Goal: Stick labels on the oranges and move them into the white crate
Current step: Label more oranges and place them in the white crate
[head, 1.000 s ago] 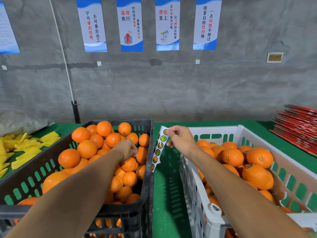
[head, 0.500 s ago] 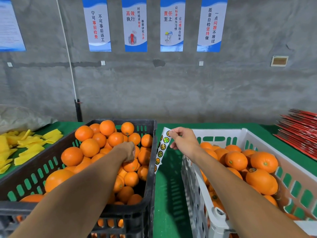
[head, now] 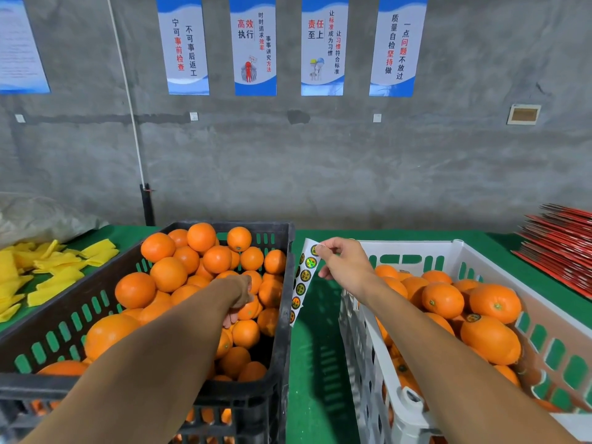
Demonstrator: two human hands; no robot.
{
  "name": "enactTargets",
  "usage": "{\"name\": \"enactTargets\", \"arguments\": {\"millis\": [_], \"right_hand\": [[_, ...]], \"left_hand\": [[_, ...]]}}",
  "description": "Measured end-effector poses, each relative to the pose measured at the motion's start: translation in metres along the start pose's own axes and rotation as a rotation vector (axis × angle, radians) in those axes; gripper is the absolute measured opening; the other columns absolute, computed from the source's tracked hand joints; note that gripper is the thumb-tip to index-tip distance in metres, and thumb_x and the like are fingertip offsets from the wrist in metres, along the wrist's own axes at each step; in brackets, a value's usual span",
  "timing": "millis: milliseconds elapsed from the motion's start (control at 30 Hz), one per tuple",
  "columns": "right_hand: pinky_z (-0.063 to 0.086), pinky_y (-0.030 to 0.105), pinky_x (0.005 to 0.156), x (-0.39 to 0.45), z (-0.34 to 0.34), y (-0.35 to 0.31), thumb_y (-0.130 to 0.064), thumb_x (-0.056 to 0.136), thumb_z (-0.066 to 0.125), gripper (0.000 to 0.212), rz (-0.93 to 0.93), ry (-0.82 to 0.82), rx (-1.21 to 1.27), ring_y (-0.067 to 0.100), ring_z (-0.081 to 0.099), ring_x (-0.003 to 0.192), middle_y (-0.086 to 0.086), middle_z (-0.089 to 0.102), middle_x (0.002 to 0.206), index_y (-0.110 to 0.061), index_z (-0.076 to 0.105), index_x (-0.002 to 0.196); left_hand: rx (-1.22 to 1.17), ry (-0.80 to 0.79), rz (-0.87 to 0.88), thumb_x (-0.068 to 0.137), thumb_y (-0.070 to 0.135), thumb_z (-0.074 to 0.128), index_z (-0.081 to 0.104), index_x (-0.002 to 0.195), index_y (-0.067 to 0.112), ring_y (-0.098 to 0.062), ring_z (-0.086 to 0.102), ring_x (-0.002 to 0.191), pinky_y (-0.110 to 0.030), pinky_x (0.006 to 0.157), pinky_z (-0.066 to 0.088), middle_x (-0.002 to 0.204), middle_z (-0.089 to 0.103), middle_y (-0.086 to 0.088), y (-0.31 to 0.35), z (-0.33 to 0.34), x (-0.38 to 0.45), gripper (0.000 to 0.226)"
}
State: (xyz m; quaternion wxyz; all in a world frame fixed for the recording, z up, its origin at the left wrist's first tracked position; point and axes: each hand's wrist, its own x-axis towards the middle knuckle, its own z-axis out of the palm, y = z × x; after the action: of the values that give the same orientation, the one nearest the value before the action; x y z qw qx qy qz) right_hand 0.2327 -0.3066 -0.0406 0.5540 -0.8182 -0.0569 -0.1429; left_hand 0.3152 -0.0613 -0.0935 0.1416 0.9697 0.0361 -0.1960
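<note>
A black crate on the left is heaped with unlabelled oranges. My left hand reaches down into it, fingers curled over one orange near the crate's right wall. My right hand is raised between the crates and pinches the top of a white label strip, which hangs down with several round stickers on it. The white crate on the right holds oranges; one of them shows a dark label.
Both crates stand on a green table cover with a narrow gap between them. Yellow foam pieces lie at the left, a stack of red flat sheets at the far right. A grey concrete wall with posters rises behind.
My left hand has dropped lower into the black crate and closed over an orange. My right hand keeps the label strip in about the same place.
</note>
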Motion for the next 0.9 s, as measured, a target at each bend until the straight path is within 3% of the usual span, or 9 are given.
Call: {"name": "enactTargets", "arguments": {"millis": [167,433,633,700,767,900], "right_hand": [[0.064,0.039,0.077,0.000,0.000,0.001,-0.026,0.104,0.060,0.011,-0.004,0.000,-0.013,0.009,0.071,0.061,0.003,0.074,0.086,-0.023,0.069,0.097],[0.063,0.031,0.071,-0.001,0.000,0.000,-0.025,0.104,0.059,0.012,-0.007,-0.011,-0.022,0.008,0.070,0.060,0.002,0.072,0.090,-0.021,0.069,0.099],[0.063,0.035,0.074,-0.001,0.000,-0.001,-0.025,0.104,0.059,0.011,-0.003,-0.015,-0.029,0.009,0.070,0.062,0.002,0.072,0.089,-0.023,0.068,0.098],[0.064,0.038,0.076,-0.001,0.001,-0.001,-0.026,0.104,0.059,0.011,-0.002,-0.014,-0.030,0.010,0.071,0.062,0.001,0.072,0.089,-0.024,0.068,0.097],[0.064,0.040,0.078,-0.002,0.001,-0.001,-0.026,0.104,0.060,0.011,0.002,-0.013,-0.036,0.010,0.071,0.063,0.001,0.073,0.088,-0.024,0.069,0.097],[0.064,0.043,0.080,-0.002,0.001,-0.002,-0.027,0.104,0.060,0.011,0.000,-0.021,-0.049,0.009,0.071,0.063,0.000,0.072,0.089,-0.026,0.068,0.096]], "left_hand": [[-0.021,-0.094,0.017,0.103,0.031,0.058,0.025,0.127,0.032,-0.036,0.077,0.085,-0.053,0.081,0.062,0.101,0.074,-0.024,0.000,0.000,-0.001,0.041],[-0.055,-0.125,-0.012,0.103,0.027,0.060,0.009,0.146,0.028,-0.030,0.076,0.070,-0.052,0.084,0.062,0.102,0.075,-0.022,-0.007,0.007,0.005,0.068],[0.052,-0.210,-0.014,0.104,0.029,0.060,0.006,0.146,0.025,-0.041,0.072,0.106,-0.056,0.097,0.055,0.121,0.069,-0.028,0.011,-0.009,-0.001,0.069],[0.143,-0.190,-0.011,0.104,0.028,0.059,0.012,0.146,0.024,-0.042,0.070,0.110,-0.054,0.098,0.055,0.115,0.066,-0.027,0.017,-0.013,-0.005,0.063],[0.206,-0.151,0.002,0.102,0.031,0.062,0.026,0.136,0.024,-0.040,0.071,0.107,-0.052,0.097,0.056,0.097,0.059,-0.022,0.020,-0.015,-0.007,0.050],[0.093,-0.154,0.030,0.096,0.023,0.071,0.034,0.125,0.025,-0.038,0.074,0.082,-0.055,0.091,0.059,0.094,0.053,-0.020,0.016,-0.010,-0.001,0.046]]}}
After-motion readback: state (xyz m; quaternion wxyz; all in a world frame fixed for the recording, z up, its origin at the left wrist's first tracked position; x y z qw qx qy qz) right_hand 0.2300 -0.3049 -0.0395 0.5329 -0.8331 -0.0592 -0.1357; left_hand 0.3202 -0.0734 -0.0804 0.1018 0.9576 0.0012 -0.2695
